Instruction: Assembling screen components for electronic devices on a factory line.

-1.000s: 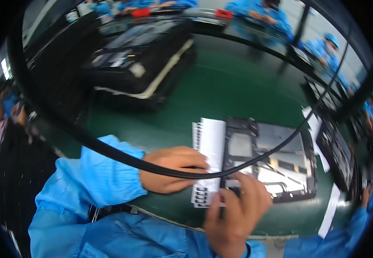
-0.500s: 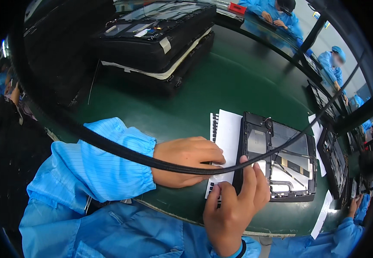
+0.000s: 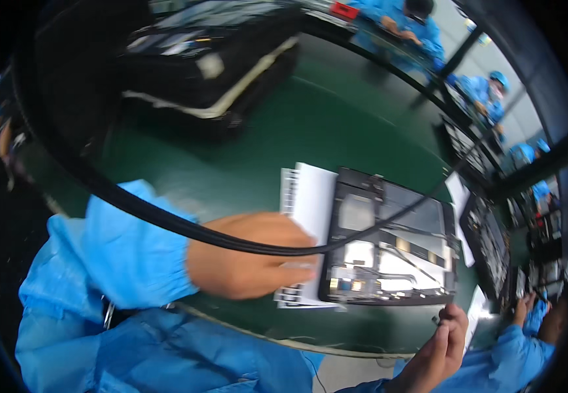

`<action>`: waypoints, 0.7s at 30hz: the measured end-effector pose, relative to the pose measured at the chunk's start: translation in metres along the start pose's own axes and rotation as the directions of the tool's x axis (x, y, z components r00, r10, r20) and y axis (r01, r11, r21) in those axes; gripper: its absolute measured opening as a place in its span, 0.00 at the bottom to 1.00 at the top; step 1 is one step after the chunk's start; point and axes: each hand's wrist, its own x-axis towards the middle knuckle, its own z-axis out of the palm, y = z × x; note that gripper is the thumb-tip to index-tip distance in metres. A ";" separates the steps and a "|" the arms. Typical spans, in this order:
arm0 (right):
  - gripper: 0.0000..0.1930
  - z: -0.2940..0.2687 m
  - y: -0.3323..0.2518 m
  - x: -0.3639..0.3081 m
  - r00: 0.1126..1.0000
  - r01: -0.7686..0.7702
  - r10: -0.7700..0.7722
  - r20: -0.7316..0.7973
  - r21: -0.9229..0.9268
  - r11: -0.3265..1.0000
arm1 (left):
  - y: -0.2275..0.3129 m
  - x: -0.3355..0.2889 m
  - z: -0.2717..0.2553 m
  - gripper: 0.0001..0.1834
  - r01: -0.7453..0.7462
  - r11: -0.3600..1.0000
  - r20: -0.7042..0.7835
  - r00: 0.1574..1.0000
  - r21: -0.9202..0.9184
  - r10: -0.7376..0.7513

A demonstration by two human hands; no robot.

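Observation:
My left hand [image 3: 248,262] lies flat on a white sheet [image 3: 313,203] with rows of small printed labels, holding it down on the green table [image 3: 264,131]. Just right of the sheet lies an open black device chassis [image 3: 389,249] with boards and a flat panel showing inside. My right hand [image 3: 438,350] is low at the table's front edge, off the sheet. Its fingertips are pinched together on what looks like a small dark piece [image 3: 436,321]. A black cable [image 3: 133,206] hangs across the view, over my left hand and the chassis.
A stack of black trays [image 3: 212,59] stands at the back left. More dark chassis and white sheets [image 3: 487,242] line the right side. A co-worker's hand and blue sleeve [image 3: 523,340] are at the lower right, and other people in blue sit at the far end.
My right hand has left the lower end of the label sheet and moved down and right, beyond the table's front edge. My left hand stays on the sheet.

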 end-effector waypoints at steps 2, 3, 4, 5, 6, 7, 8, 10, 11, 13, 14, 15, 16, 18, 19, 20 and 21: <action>0.07 -0.033 0.031 0.030 0.998 -0.038 0.035 0.059 0.062 0.997 | 0.002 0.024 0.007 0.10 -0.098 0.995 0.107 0.989 -0.013 0.099; 0.06 -0.044 0.042 0.045 0.992 -0.124 0.124 0.006 0.050 0.991 | 0.005 0.044 0.015 0.10 -0.122 0.992 0.097 0.987 -0.036 0.125; 0.06 -0.052 0.054 0.057 0.987 -0.158 0.157 0.027 0.065 0.985 | 0.007 0.061 0.023 0.10 -0.153 0.986 0.125 0.979 -0.059 0.159; 0.06 -0.061 0.064 0.068 0.980 -0.196 0.192 0.048 0.081 0.977 | 0.005 0.078 0.033 0.10 -0.182 0.980 0.153 0.969 -0.084 0.193; 0.05 -0.065 0.073 0.076 0.968 -0.252 0.251 0.030 0.059 0.966 | 0.001 0.097 0.044 0.12 -0.212 0.968 0.221 0.946 -0.134 0.238; 0.05 -0.065 0.079 0.084 0.967 -0.257 0.256 0.014 0.061 0.965 | -0.005 0.115 0.057 0.12 -0.223 0.964 0.227 0.941 -0.144 0.252; 0.05 -0.064 0.084 0.092 0.966 -0.256 0.253 0.051 0.080 0.963 | -0.010 0.133 0.070 0.13 -0.247 0.953 0.261 0.921 -0.178 0.287; 0.05 -0.062 0.085 0.104 0.968 -0.231 0.220 0.124 0.083 0.969 | -0.022 0.156 0.095 0.16 -0.261 0.939 0.276 0.907 -0.223 0.318; 0.05 -0.061 0.085 0.108 0.967 -0.238 0.228 0.111 0.086 0.967 | -0.027 0.162 0.103 0.16 -0.266 0.935 0.284 0.901 -0.233 0.327; 0.04 -0.059 0.089 0.114 0.951 -0.146 0.128 0.282 0.043 0.988 | -0.037 0.170 0.118 0.16 -0.258 0.941 0.377 0.867 -0.217 0.325; 0.07 -0.055 0.089 0.118 0.932 -0.148 0.174 0.317 -0.105 0.983 | -0.039 0.169 0.124 0.15 -0.283 0.942 0.334 0.884 -0.179 0.328; 0.07 -0.055 0.093 0.119 0.939 -0.138 0.164 0.302 -0.106 0.985 | -0.041 0.171 0.129 0.15 -0.282 0.940 0.340 0.879 -0.192 0.333; 0.07 -0.056 0.097 0.120 0.946 -0.147 0.164 0.279 -0.082 0.986 | -0.043 0.171 0.133 0.15 -0.295 0.940 0.284 0.899 -0.174 0.334; 0.07 -0.058 0.103 0.121 0.951 -0.162 0.172 0.256 -0.059 0.985 | -0.047 0.176 0.137 0.15 -0.292 0.942 0.238 0.915 -0.164 0.326; 0.07 -0.059 0.104 0.121 0.947 -0.157 0.177 0.268 -0.094 0.983 | -0.048 0.180 0.136 0.15 -0.289 0.942 0.241 0.915 -0.171 0.324; 0.07 -0.060 0.105 0.122 0.942 -0.150 0.181 0.281 -0.129 0.980 | -0.049 0.183 0.135 0.15 -0.307 0.939 0.273 0.900 -0.153 0.339; 0.07 -0.060 0.104 0.122 0.941 -0.156 0.187 0.281 -0.129 0.979 | -0.050 0.186 0.133 0.15 -0.327 0.935 0.304 0.885 -0.135 0.353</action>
